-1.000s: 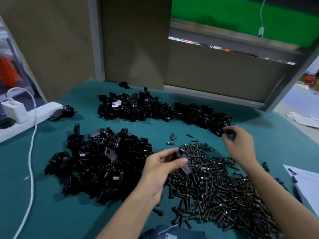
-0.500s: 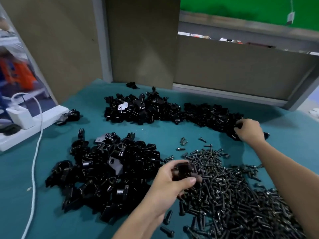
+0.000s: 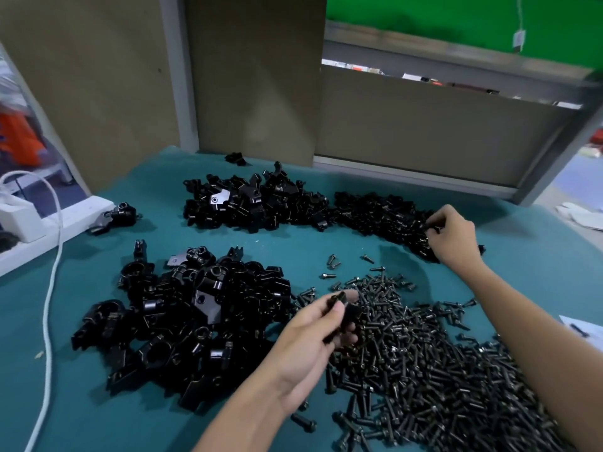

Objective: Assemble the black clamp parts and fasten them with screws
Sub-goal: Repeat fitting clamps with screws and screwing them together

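Note:
My left hand [image 3: 313,334] holds a black clamp part [image 3: 346,318] between thumb and fingers, above the near edge of a big heap of dark screws [image 3: 424,370]. My right hand [image 3: 453,236] reaches to the far right pile of small black clamp pieces [image 3: 381,216] and pinches one small piece at its fingertips. A large pile of bigger black clamp bodies [image 3: 195,321] lies to the left of my left hand. Another pile of black parts [image 3: 248,203] sits further back in the middle.
The table has a teal cover [image 3: 98,402]. A white power strip [image 3: 49,230] with a charger and a white cable [image 3: 49,321] runs along the left. One assembled black clamp [image 3: 114,216] lies by the strip. White paper [image 3: 584,331] lies at the right edge. Brown panels stand behind.
My right hand has stayed at the far right pile and now pinches a small piece there. My left hand keeps its clamp part, turned slightly over the screws.

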Demonstrator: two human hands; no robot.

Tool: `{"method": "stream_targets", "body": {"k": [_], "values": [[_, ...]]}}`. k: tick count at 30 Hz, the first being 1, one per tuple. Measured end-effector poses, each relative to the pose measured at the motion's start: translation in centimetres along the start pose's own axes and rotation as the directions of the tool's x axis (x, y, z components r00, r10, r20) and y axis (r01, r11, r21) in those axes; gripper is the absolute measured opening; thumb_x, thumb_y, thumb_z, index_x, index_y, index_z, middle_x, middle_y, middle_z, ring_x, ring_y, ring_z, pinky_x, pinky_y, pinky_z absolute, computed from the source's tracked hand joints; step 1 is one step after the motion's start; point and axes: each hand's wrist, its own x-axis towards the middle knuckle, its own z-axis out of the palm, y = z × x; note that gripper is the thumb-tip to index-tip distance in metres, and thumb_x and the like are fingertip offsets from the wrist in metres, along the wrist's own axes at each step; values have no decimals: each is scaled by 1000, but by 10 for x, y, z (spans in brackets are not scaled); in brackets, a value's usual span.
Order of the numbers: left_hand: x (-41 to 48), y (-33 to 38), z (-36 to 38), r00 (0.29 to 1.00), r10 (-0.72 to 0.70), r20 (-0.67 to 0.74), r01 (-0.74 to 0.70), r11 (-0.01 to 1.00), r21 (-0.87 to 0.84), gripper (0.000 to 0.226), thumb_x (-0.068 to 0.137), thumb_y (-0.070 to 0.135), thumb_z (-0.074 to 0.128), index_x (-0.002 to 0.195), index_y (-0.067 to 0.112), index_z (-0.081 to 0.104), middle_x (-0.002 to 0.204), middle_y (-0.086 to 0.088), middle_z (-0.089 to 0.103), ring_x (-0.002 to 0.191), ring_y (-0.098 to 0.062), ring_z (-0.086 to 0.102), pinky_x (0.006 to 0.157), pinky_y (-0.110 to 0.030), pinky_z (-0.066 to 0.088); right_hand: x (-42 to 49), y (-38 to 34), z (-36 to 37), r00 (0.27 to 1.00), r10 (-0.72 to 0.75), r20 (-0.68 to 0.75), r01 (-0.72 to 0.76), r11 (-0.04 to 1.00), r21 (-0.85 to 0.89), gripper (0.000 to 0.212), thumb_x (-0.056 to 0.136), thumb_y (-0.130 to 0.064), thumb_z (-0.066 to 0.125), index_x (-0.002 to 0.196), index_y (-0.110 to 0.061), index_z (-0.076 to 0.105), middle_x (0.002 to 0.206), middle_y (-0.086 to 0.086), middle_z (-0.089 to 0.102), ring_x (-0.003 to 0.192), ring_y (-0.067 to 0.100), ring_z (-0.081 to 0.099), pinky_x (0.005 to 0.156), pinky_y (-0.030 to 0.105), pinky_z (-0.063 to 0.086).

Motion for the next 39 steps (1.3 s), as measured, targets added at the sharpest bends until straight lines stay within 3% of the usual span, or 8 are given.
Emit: {"method": "stream_targets", "body": {"k": [2, 4, 8, 18, 23, 28, 34, 39], "values": [[0, 0, 1, 999, 40, -21, -40, 999, 22, 27, 97, 11, 53, 107, 18, 77, 116, 3, 71, 92, -12, 66, 86, -29, 55, -28, -23, -8, 997, -80, -16, 82, 981, 176, 16, 89, 4, 60, 93, -12, 56, 80, 3, 61, 56, 4, 49, 54, 25, 48], [0, 2, 2, 997, 74, -22, -73, 996, 42, 25, 96, 7, 57, 110, 17, 75, 114, 2, 72, 99, -14, 68, 86, -29, 56, -62, -45, -15, 984, -176, 11, 168, 953, 250, 23, 86, 6, 63, 92, -16, 58, 74, 4, 61, 49, 5, 45, 48, 17, 43], [-1, 2, 3, 992, 115, -43, -113, 992, 51, 26, 91, -1, 62, 111, 12, 72, 113, -5, 73, 102, -18, 70, 84, -28, 57, -122, -84, -29, 952, -301, 54, 265, 901, 345, 36, 81, 8, 65, 103, -20, 62, 92, -11, 64, 52, 8, 43, 57, 25, 47], [-3, 2, 6, 960, 277, -26, -278, 960, -25, 22, 73, 16, 71, 91, 24, 80, 100, -4, 76, 93, -15, 72, 76, -23, 57, -171, -126, -29, 934, -302, 192, 241, 927, 287, 27, 83, -4, 67, 97, -25, 59, 77, -15, 60, 52, 0, 54, 52, 9, 38], [1, 1, -1, 949, 302, -89, -307, 950, -61, 32, 73, 19, 71, 105, 13, 72, 104, -8, 75, 96, -17, 72, 76, -24, 57, -174, -120, -28, 918, -287, 272, 144, 884, 445, 36, 85, -2, 70, 115, -22, 68, 87, -7, 68, 70, 6, 61, 67, 21, 56], [4, 1, -3, 955, 283, -84, -289, 956, -59, 41, 73, 20, 73, 112, 6, 70, 104, -9, 75, 95, -18, 72, 78, -28, 58, -175, -113, -23, 922, -304, 241, 160, 864, 477, 38, 84, -6, 74, 116, -26, 70, 96, -17, 69, 82, 4, 63, 73, 17, 52], [5, 2, -4, 960, 270, -70, -274, 961, -45, 27, 75, 21, 71, 101, 12, 73, 93, -2, 75, 87, -12, 71, 71, -26, 58, -174, -111, -20, 920, -319, 228, 176, 856, 486, 36, 84, -11, 75, 119, -21, 69, 109, -10, 72, 101, 6, 66, 92, 32, 54], [4, 2, -6, 968, 238, -75, -241, 969, -43, 28, 77, 24, 70, 102, 13, 72, 93, 0, 74, 83, -8, 70, 65, -22, 56, -173, -111, -20, 914, -318, 251, 167, 860, 482, 37, 85, -14, 75, 120, -22, 68, 110, -11, 71, 103, 5, 65, 90, 34, 54]]}}
